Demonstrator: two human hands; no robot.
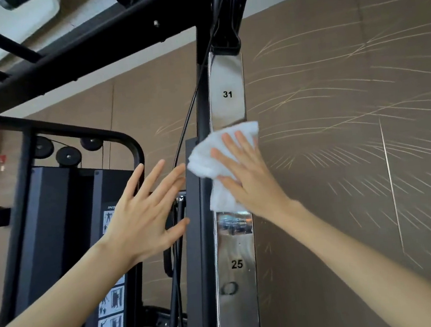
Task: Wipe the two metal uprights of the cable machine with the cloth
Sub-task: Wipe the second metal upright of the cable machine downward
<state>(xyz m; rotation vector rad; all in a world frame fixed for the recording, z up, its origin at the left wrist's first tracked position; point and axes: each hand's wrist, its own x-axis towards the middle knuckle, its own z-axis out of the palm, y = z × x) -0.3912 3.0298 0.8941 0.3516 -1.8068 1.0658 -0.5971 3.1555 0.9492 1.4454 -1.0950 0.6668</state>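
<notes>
White crumpled cloth lying bunched against polished metal upright, covering its face between the markings 31 and 25, upright standing vertical

The chrome upright bears two black numbers: "31" above the cloth and "25" lower down, just over a round hole. On the black weight-stack cover at the left runs a white label of exercise pictograms. Its heading starts "INS" and the rest is hidden. A small red sign at far left is too blurred to read.
</notes>
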